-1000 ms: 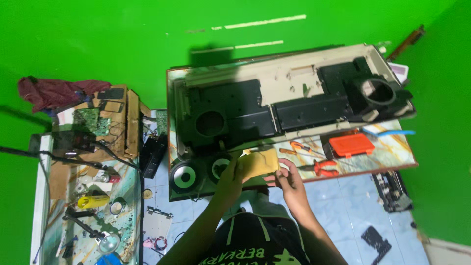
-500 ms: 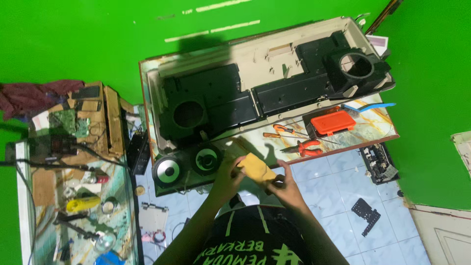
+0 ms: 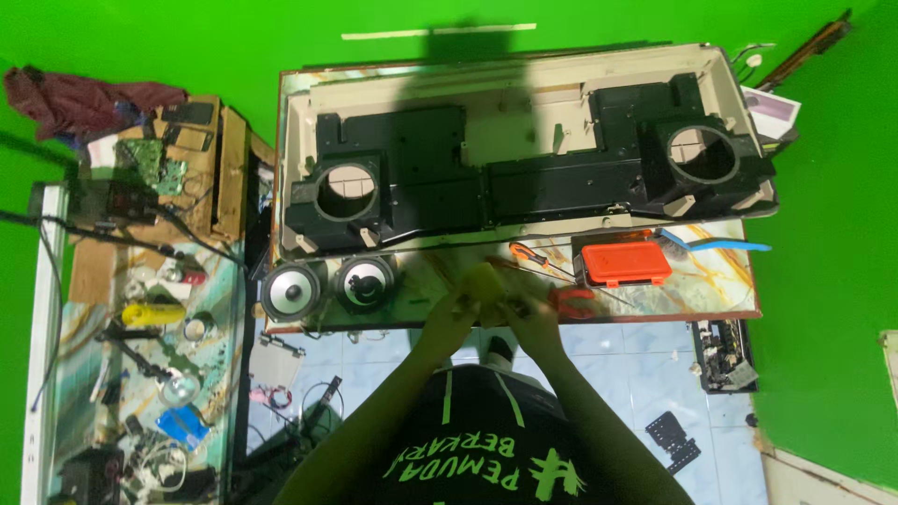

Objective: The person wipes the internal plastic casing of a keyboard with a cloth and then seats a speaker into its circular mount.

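Two hands, left hand (image 3: 456, 313) and right hand (image 3: 529, 316), fingers clamped on one yellow block (image 3: 482, 281), near two loose speakers (image 3: 291, 292).

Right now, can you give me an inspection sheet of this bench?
Surface: marbled table, crowded.
Job's things: yellowish piece, blurred, between both hands; long housing with two round openings behind.
Clutter: two loose speakers, orange case, screwdriver, red-handled pliers.
Hands: left hand and right hand on the piece.
Cables: black leads on side bench.
Surroundings: green backdrop, tiled floor with parts.
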